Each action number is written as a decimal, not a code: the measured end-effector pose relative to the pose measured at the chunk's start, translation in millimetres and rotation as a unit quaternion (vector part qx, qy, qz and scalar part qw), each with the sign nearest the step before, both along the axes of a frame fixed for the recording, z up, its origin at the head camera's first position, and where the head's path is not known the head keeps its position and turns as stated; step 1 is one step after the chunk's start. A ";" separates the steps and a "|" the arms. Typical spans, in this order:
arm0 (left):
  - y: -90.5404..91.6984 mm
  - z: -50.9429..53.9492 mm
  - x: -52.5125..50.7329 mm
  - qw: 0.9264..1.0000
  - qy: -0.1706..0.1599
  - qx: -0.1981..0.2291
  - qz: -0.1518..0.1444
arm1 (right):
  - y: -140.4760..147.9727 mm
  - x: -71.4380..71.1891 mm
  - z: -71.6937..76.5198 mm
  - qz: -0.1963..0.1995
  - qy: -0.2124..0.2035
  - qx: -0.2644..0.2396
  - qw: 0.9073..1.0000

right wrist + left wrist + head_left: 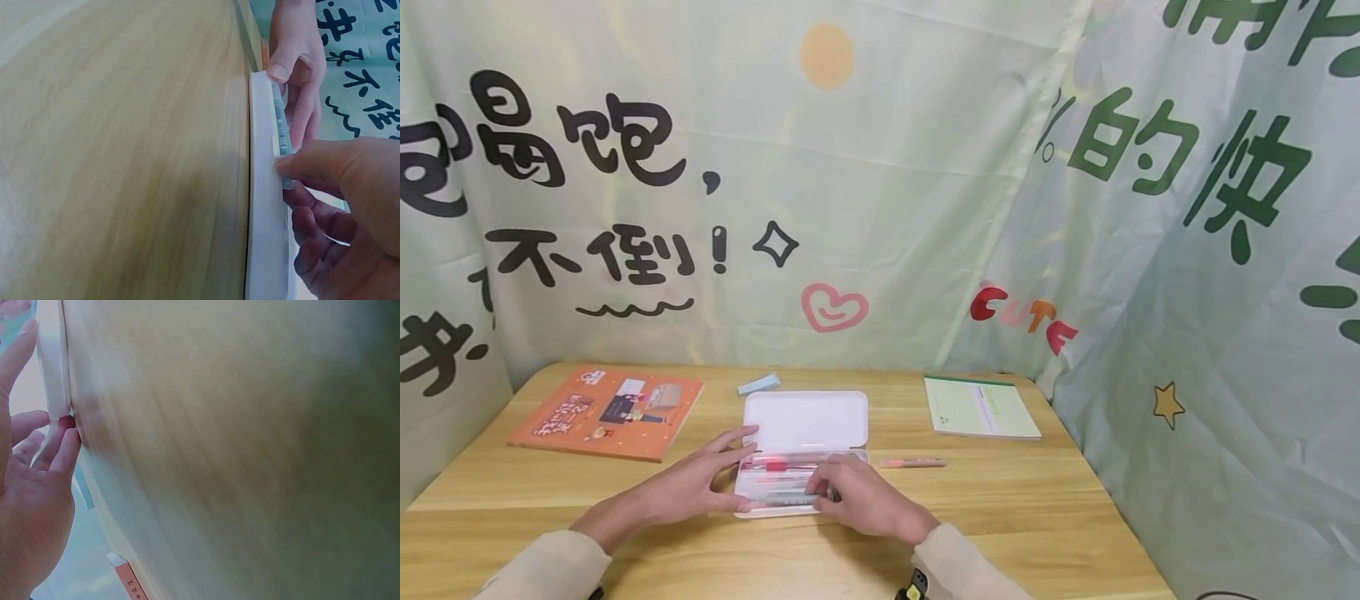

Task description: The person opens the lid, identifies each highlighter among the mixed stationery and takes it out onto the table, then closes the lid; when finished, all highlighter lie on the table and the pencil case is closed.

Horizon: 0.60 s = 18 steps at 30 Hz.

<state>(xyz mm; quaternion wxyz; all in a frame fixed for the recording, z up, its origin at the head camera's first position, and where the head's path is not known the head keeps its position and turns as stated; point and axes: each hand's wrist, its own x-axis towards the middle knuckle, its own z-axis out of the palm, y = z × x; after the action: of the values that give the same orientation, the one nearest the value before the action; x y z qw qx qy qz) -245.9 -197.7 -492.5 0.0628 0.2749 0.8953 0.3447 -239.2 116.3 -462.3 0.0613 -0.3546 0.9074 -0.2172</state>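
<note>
A white pencil case lies on the wooden table with its lid folded back. Several pens and a red-marked item lie in its lower half. My right hand pinches a grey-green pen between thumb and fingers at the case's near side. At the case's left end, my left hand spreads its fingers: the thumb touches the near corner, the other fingertips rest by the hinge and lid edge. In the left wrist view, those fingers bear lightly against the case's side. Part of the pens is hidden by my right hand.
An orange book lies at the back left and a pale green notebook at the back right. Behind the lid sits a light blue block. A pinkish-brown pen-like stick lies right of the case. Printed cloth hangs around the table.
</note>
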 end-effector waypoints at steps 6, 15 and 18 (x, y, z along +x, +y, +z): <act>-0.3 -0.4 0.3 1.000 0.000 0.004 -0.006 | 9.5 -7.9 -0.1 -0.029 -0.027 -0.065 0.997; 0.7 -0.9 -0.1 1.000 -0.003 0.004 -0.006 | 67.9 -17.8 3.1 -0.106 0.000 -0.141 0.984; 0.1 -0.4 -0.1 1.000 -0.005 0.003 -0.004 | 94.1 -20.3 2.6 -0.130 -0.001 -0.159 0.979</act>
<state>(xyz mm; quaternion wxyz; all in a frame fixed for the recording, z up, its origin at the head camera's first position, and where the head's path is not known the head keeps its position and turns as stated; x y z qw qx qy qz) -246.1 -197.6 -492.9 0.0674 0.2768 0.8929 0.3487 -259.4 210.4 -459.7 -0.0240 -0.2389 0.8995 -0.3651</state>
